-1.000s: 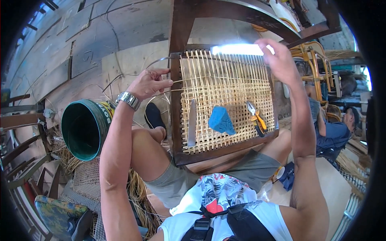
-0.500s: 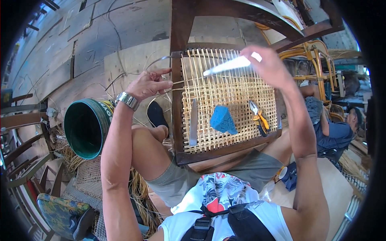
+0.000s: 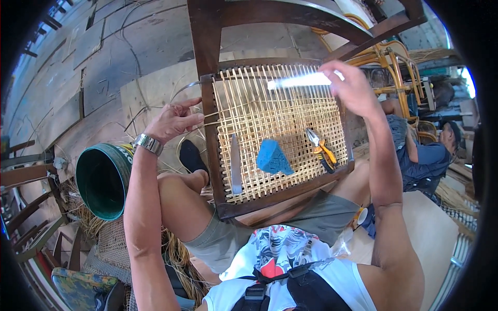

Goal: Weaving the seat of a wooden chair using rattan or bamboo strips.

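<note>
A chair seat (image 3: 290, 111) of woven cane in a dark wooden frame (image 3: 209, 135) lies across my knees. My left hand (image 3: 175, 120) is at the frame's left edge, index finger stretched out, other fingers curled by a pale cane strand (image 3: 211, 123) that runs into the weave. My right hand (image 3: 353, 87) grips a long, flat, shiny strip-like tool (image 3: 298, 81) above the far strands; glare hides its exact kind. On the weave lie a narrow metal blade (image 3: 236, 165), a blue foam-like block (image 3: 273, 157) and pliers (image 3: 320, 149) with yellow-and-black handles.
Left of my leg stands a dark green bucket (image 3: 104, 179) by loose cane strips. The chair's dark wooden legs and rail (image 3: 295, 13) rise beyond the seat. At the right, another person (image 3: 425, 155) sits near rattan furniture (image 3: 397, 78).
The seat and the things on it appear shifted left in view. My right hand has moved the shiny tool slightly right relative to the weave. My left hand stays at the frame edge.
</note>
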### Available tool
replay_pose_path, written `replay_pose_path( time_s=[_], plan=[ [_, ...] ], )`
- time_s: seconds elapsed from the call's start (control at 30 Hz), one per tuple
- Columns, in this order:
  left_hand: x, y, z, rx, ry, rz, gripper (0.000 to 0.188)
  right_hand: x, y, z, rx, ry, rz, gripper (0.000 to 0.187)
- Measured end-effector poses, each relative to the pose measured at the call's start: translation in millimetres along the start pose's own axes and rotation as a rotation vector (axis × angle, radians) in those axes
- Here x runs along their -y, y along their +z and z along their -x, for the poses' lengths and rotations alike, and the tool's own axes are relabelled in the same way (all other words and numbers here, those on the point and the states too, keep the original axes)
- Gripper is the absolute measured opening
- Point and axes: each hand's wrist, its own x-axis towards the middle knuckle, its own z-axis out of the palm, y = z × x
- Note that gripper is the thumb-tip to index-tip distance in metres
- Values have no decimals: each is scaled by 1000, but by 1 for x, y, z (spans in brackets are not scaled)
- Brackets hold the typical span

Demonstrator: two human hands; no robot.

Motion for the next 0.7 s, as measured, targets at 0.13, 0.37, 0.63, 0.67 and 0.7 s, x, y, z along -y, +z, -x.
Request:
replay_pose_path(
  time_s=[0.13, 0.37, 0.63, 0.67, 0.7],
  plan=[
    [0, 2, -1, -3, -5, 42, 75, 13, 31, 13, -263, -222, 116, 25],
    [-16, 19, 14, -167, 45, -236, 43, -13, -3, 24, 26, 136, -164, 24],
    [-17, 21, 12, -171, -7, -261, 29, -56, 27, 30, 223, 105, -448, 21],
    [-15, 20, 11, -151, -26, -217, 29, -58, 29, 27, 218, 80, -385, 20],
    [-14, 19, 12, -152, -33, -226, 29, -59, 32, 25, 211, 55, -320, 20]
  ],
)
